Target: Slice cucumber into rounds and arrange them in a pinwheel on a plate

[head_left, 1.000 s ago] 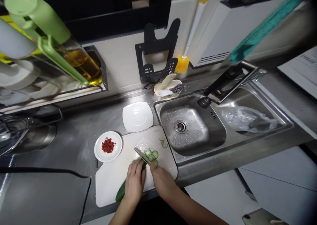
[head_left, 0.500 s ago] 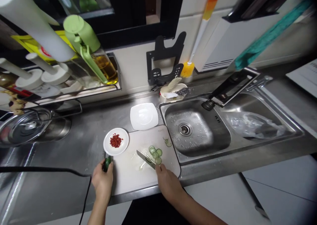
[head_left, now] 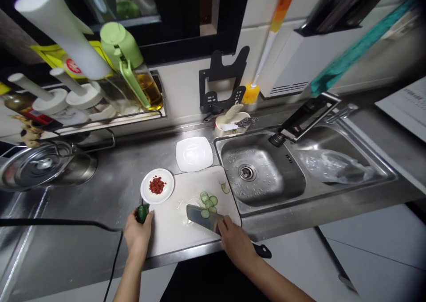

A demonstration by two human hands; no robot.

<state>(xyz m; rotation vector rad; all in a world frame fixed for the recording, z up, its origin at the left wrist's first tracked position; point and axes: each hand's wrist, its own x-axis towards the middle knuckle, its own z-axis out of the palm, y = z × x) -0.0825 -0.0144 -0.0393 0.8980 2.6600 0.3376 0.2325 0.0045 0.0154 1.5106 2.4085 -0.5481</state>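
Observation:
My left hand is closed round the rest of a green cucumber at the left edge of a white cutting board. My right hand grips a cleaver whose broad blade lies low over the board, its black handle end sticking out past my wrist. Several round cucumber slices lie on the board just beyond the blade. A few more slices sit near the board's far right corner.
A small round white plate with chopped red bits touches the board's far left corner. A square white plate stands behind the board. A steel sink with a tap lies to the right, a plastic bag in its second basin. A black cable crosses the counter left.
My left hand carried the cucumber off the board's middle to its left edge. The cleaver turned from edge-down among the slices to lying flatter, and my right hand shifted slightly toward me.

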